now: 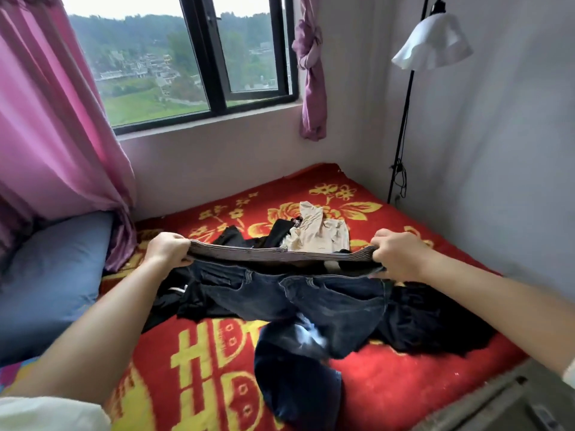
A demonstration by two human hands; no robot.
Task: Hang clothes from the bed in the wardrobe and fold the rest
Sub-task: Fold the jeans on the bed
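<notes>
Jeans (pixel 298 293) — dark denim — are held up over the bed (pixel 404 381) by the waistband, which runs left to right; the legs trail down toward the person, blurred at the lower end. Left hand (pixel 166 250) pinches one end of the waistband, right hand (pixel 396 255) the other, each grip curled round the cloth. Black clothes (pixel 435 318) and a beige garment (pixel 320 231) lie on the red blanket beyond.

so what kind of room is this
Most likely a small bedroom at home: a bed under a red flowered blanket, a blue pillow on it, and pink curtains at the window. Both hands hold dark jeans above loose clothes.
</notes>
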